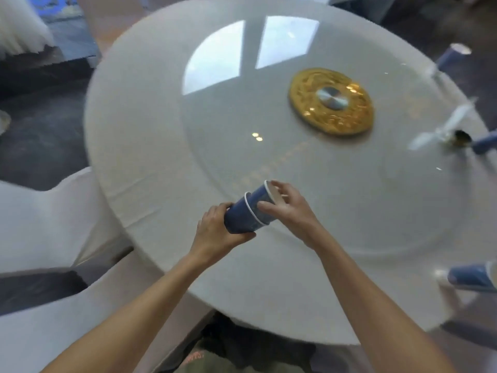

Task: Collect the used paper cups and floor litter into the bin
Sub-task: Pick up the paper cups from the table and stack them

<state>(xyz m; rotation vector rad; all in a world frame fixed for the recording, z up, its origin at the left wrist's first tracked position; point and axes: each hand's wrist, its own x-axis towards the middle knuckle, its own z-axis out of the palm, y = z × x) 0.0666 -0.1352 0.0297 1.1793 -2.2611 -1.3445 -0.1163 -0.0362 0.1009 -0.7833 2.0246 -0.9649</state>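
Two blue paper cups are nested and tilted above the near side of the round white table (150, 146). My left hand (215, 232) grips the outer cup (239, 219) by its base. My right hand (287, 208) pinches the inner cup (262, 195) at its white rim. More blue cups are on the table: one at the far right (451, 56), one lying at the right edge (484, 142), one at the near right (470, 275). Crumpled white paper (443, 127) lies beside the right-edge cup. No bin is in view.
A glass turntable with a gold centre disc (330, 100) covers most of the table. White-covered chairs (45, 224) stand at the near left. Dark floor (40, 146) shows to the left, with a pale object (4, 122) at the frame's left edge.
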